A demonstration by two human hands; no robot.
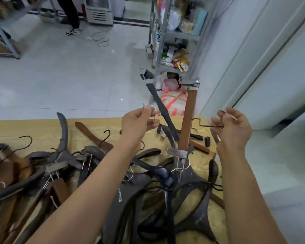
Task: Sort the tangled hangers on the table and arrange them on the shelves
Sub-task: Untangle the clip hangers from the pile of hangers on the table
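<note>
My left hand (137,122) pinches the silver wire hook of a black clip hanger (161,108), which stands tilted above the table. My right hand (231,127) grips the dark hook of a brown wooden clip hanger (188,120), held nearly upright beside the black one. The two hangers cross near their lower ends, where a metal clip (176,153) shows. A tangled pile of dark and brown hangers (63,164) covers the wooden table (25,127) below both arms.
A metal shelf unit (173,34) stocked with packets stands beyond the table at the back right. A pink bag (173,101) lies on the floor under it. A person's legs (70,13) show at the far left back. White wall panels run along the right.
</note>
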